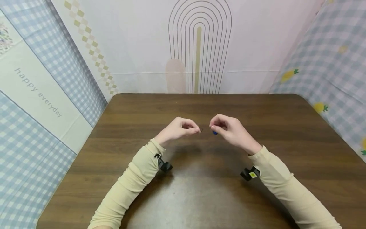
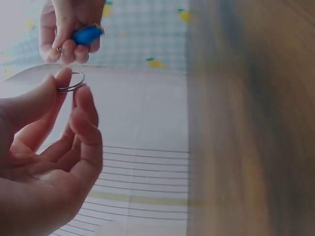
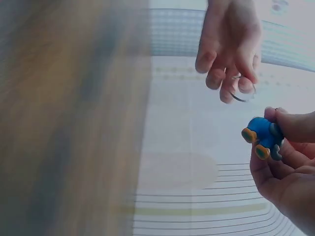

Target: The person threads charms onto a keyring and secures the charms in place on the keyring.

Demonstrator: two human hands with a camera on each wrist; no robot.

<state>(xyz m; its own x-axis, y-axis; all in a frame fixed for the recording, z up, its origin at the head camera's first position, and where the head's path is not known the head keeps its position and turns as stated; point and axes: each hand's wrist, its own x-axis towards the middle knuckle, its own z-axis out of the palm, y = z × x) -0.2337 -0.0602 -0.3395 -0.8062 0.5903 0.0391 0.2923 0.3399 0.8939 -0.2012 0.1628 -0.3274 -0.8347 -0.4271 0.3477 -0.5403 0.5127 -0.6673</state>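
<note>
Your left hand (image 1: 184, 129) pinches a metal ring (image 2: 73, 89) between thumb and fingertip; your right hand (image 1: 228, 129) grips a small blue charm (image 3: 263, 133) with orange-and-green feet, thumb and fingers closed on its top. Both are held up off the table (image 1: 183, 197), near each other but not touching. Ring should be light, springy, stiff to pry, and smooth enough to spin in your pinch, so hold it on the rim opposite the part you work on. Charm looks like rubber or soft plastic: light, grippy, not fragile. Hold it by the body and keep its top free; a bit of metal seems to show there, too small to make out. Surface is brown wood grain, flat, glossy toward you. Behind it hangs a white cloth (image 1: 137, 38) with line arches; blue checked cloth (image 1: 28, 130) on your left, another checked cloth (image 1: 323, 73) with yellow fruit on your right.
</note>
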